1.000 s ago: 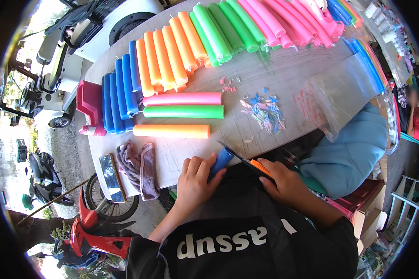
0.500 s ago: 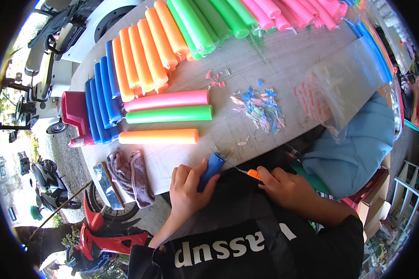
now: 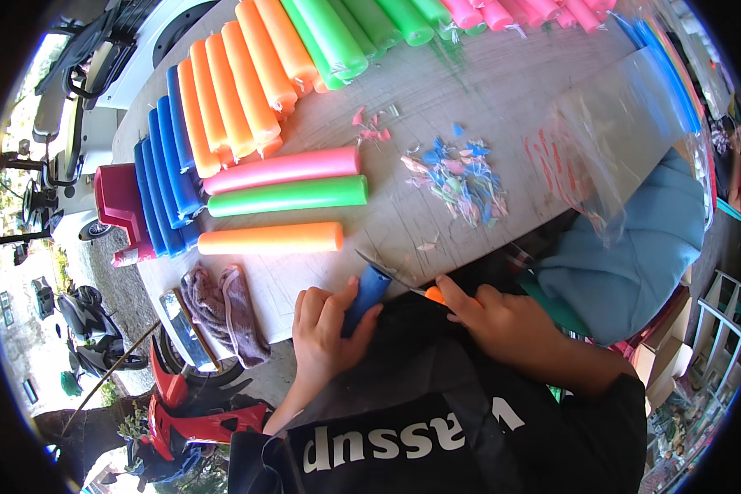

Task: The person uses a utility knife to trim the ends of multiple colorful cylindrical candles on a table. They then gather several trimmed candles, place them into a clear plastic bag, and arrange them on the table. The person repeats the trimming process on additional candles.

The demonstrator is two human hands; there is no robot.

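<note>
A blue candle (image 3: 367, 295) is wrapped in the fingers of my left hand (image 3: 325, 329), its end pointing up toward the table. My right hand (image 3: 502, 323) grips a knife (image 3: 436, 295) by its orange handle, and the thin blade lies across the candle's top end. Just beyond my left hand, an orange candle (image 3: 270, 238), a green candle (image 3: 288, 197) and a pink candle (image 3: 282, 170) lie side by side on the table (image 3: 436, 90). A heap of colourful wax shavings (image 3: 459, 177) sits farther back, with a few pink scraps (image 3: 370, 128) beside it.
Stacked blue candles (image 3: 163, 177), orange candles (image 3: 239, 86), green candles (image 3: 329, 37) and pink candles (image 3: 527, 12) line the far edge. A clear plastic bag (image 3: 589, 148) hangs over the right edge by a blue-grey cloth (image 3: 634, 263). A purple rag (image 3: 226, 309) lies at the left.
The knife blade has moved left, from beside the blue candle's end to across it. My view has shifted slightly, so the table's things sit a little higher and farther left.
</note>
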